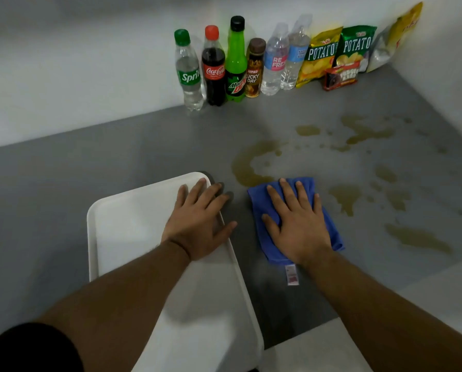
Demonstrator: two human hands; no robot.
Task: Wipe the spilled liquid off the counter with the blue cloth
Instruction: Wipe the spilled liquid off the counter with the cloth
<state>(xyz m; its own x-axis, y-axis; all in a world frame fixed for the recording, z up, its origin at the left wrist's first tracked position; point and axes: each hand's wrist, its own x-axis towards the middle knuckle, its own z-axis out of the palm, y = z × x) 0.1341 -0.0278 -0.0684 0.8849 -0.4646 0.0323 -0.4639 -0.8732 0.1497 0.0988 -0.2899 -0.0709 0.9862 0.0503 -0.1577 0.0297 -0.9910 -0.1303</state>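
Observation:
A folded blue cloth (259, 210) lies flat on the grey counter (117, 162), a white tag sticking out at its near edge. My right hand (297, 224) presses flat on the cloth with fingers spread. Yellowish-brown spilled liquid (244, 167) curves just beyond the cloth's far left corner. More puddles and drops of it spread to the right and back (366, 132), with one patch (417, 238) at the near right. My left hand (200, 218) rests palm-down, fingers apart, on the right rim of a white tray.
The white tray (133, 226) takes up the near left of the counter. Several drink bottles (213, 68) stand in a row against the back wall, with chip bags (321, 55) and a small red snack pack (341, 77) to their right. A white wall closes the right side.

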